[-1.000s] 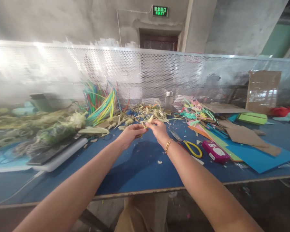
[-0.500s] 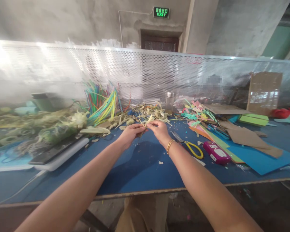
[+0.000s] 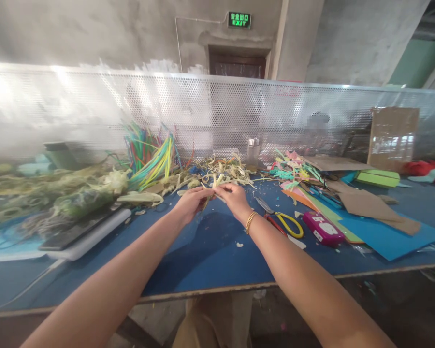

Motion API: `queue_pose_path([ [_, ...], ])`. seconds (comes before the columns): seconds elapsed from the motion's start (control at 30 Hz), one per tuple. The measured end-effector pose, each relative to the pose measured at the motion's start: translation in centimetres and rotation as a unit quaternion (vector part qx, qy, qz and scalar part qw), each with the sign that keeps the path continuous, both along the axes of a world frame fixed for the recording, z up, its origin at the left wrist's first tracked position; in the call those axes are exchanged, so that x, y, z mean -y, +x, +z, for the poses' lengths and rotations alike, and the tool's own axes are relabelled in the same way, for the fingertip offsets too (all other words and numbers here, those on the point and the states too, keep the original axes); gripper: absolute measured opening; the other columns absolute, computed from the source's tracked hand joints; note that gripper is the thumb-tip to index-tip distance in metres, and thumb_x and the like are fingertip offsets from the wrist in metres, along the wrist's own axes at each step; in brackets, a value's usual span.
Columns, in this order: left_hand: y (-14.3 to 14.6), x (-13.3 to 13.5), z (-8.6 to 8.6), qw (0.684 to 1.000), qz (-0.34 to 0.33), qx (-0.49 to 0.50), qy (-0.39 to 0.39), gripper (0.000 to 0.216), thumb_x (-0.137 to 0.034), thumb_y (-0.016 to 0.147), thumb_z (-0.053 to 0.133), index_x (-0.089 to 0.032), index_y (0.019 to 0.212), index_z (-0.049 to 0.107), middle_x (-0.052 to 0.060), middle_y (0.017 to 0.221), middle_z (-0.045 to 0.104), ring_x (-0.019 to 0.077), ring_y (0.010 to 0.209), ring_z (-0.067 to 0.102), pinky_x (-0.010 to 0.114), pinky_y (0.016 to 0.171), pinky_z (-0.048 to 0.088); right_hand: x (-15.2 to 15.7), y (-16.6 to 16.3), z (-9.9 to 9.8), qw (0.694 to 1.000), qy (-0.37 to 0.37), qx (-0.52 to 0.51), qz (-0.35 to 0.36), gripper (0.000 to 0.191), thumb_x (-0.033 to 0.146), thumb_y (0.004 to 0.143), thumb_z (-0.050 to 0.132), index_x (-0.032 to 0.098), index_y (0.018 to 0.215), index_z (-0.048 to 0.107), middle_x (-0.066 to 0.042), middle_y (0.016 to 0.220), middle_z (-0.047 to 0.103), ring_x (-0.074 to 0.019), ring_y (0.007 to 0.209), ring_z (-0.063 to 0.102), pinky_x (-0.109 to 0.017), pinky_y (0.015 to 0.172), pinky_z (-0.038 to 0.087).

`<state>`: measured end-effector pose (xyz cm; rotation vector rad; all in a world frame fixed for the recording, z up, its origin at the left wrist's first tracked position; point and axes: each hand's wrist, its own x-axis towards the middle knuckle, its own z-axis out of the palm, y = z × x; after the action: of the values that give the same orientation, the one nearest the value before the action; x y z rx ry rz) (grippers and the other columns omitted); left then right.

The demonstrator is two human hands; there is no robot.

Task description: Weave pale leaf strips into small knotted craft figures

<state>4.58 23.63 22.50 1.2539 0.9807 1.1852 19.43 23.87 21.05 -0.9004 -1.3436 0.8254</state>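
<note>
The work looks partway through: a small bundle of pale husk-like strips (image 3: 217,181) is gathered between the fingertips, above the middle of the table (image 3: 210,261) and not yet set down; a heap of loose strips (image 3: 235,170) lies behind it, so there seems to be plenty unused, though the bundle is too small and blurred to tell how much of it is finished. The left hand (image 3: 195,202) is closed in a pinch on the bundle's lower part; the right hand (image 3: 232,197) (a gold bracelet (image 3: 251,222) at its wrist) pinches it from the other side, fingers curled, the fingertips of both nearly meeting; both forearms reach forward and inward; the yellow-and-red-handled scissors (image 3: 290,225) lie unheld beside the right forearm.
</note>
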Motion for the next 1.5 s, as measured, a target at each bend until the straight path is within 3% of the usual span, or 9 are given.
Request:
queue_pose_path([
  [0.27, 0.1, -0.1, -0.3, 0.999, 0.003, -0.033, 0.024, 0.016, -0.028, 0.060, 0.074, -0.015, 0.061, 0.065, 0.003, 0.062, 0.065, 0.0070, 0.046, 0.041, 0.024, 0.046, 0.025, 0.0, -0.6, -0.1, 0.999, -0.003, -0.047, 0.001, 0.025, 0.042, 0.062, 0.074, 0.019, 0.059, 0.065, 0.001, 0.063, 0.064, -0.0148, 0.065, 0.056, -0.029, 0.070, 0.045],
  [0.5, 0.4, 0.4, -0.5, 0.999, -0.020, -0.020, 0.022, 0.027, -0.041, 0.064, 0.076, -0.016, 0.071, 0.069, 0.003, 0.064, 0.062, 0.0087, 0.051, 0.046, 0.024, 0.048, 0.028, -0.1, -0.2, -0.1, 0.996, -0.015, -0.083, 0.013, 0.030, 0.047, 0.061, 0.074, 0.018, 0.061, 0.064, 0.001, 0.061, 0.062, -0.0130, 0.061, 0.052, -0.028, 0.065, 0.042],
  [0.67, 0.5, 0.2, -0.4, 1.000, -0.005, -0.006, 0.011, 0.022, -0.035, 0.061, 0.074, -0.015, 0.067, 0.068, 0.000, 0.058, 0.059, 0.0059, 0.045, 0.035, 0.024, 0.045, 0.022, 0.2, -0.2, -0.1, 0.997, -0.030, -0.067, 0.034, 0.026, 0.043, 0.061, 0.074, 0.018, 0.065, 0.068, -0.001, 0.065, 0.065, -0.0147, 0.065, 0.055, -0.030, 0.070, 0.043],
  [0.77, 0.6, 0.1, -0.6, 1.000, 0.011, -0.028, 0.000, 0.018, -0.032, 0.060, 0.072, -0.016, 0.066, 0.067, 0.002, 0.061, 0.062, 0.0068, 0.045, 0.038, 0.024, 0.045, 0.023, 0.2, -0.2, -0.1, 0.998, -0.043, -0.053, -0.002, 0.027, 0.045, 0.064, 0.071, 0.018, 0.067, 0.069, -0.001, 0.069, 0.067, -0.0166, 0.070, 0.057, -0.030, 0.070, 0.043],
  [0.93, 0.5, 0.1, -1.4, 0.989, -0.058, -0.140, 0.004, 0.025, -0.040, 0.061, 0.073, -0.015, 0.065, 0.071, 0.002, 0.056, 0.060, 0.0103, 0.048, 0.044, 0.026, 0.049, 0.030, -0.6, 0.8, -0.3, 0.989, -0.055, -0.084, -0.104, 0.036, 0.050, 0.067, 0.067, 0.018, 0.082, 0.069, -0.004, 0.084, 0.070, -0.0191, 0.080, 0.060, -0.031, 0.074, 0.043],
  [1.1, 0.0, -0.5, -1.4, 0.956, 0.041, -0.278, 0.089, 0.043, -0.051, 0.062, 0.075, -0.018, 0.090, 0.074, 0.006, 0.083, 0.072, 0.0204, 0.075, 0.063, 0.027, 0.064, 0.044, -1.3, 1.5, -0.7, 0.981, -0.027, -0.091, -0.168, 0.037, 0.045, 0.064, 0.069, 0.016, 0.087, 0.066, -0.006, 0.087, 0.069, -0.0191, 0.082, 0.060, -0.032, 0.079, 0.045],
  [1.23, -2.3, -1.6, -0.2, 0.899, 0.167, -0.379, 0.143, 0.043, -0.044, 0.074, 0.066, -0.023, 0.112, 0.070, 0.007, 0.108, 0.072, 0.0234, 0.096, 0.064, 0.029, 0.078, 0.046, -1.5, 1.6, -1.1, 0.980, -0.020, -0.074, -0.183, 0.038, 0.044, 0.065, 0.069, 0.016, 0.090, 0.065, -0.007, 0.090, 0.069, -0.0196, 0.083, 0.061, -0.033, 0.079, 0.047],
  [1.4, -7.2, -3.2, 2.3, 0.845, 0.265, -0.448, 0.121, 0.024, -0.035, 0.078, 0.059, -0.026, 0.094, 0.075, 0.007, 0.097, 0.075, 0.0261, 0.090, 0.066, 0.032, 0.078, 0.045, -1.9, 1.7, -1.7, 0.983, -0.015, -0.052, -0.176, 0.032, 0.041, 0.067, 0.066, 0.017, 0.089, 0.066, -0.007, 0.089, 0.070, -0.0200, 0.082, 0.062, -0.033, 0.079, 0.047],
  [1.5, -8.8, -4.4, 3.1, 0.825, 0.258, -0.485, 0.133, 0.018, -0.033, 0.074, 0.063, -0.027, 0.084, 0.076, 0.010, 0.094, 0.074, 0.0307, 0.090, 0.065, 0.036, 0.079, 0.044, -2.0, 1.7, -1.9, 0.987, -0.015, -0.030, -0.159, 0.028, 0.039, 0.068, 0.065, 0.017, 0.086, 0.067, -0.008, 0.092, 0.071, -0.0212, 0.084, 0.063, -0.034, 0.081, 0.047],
])
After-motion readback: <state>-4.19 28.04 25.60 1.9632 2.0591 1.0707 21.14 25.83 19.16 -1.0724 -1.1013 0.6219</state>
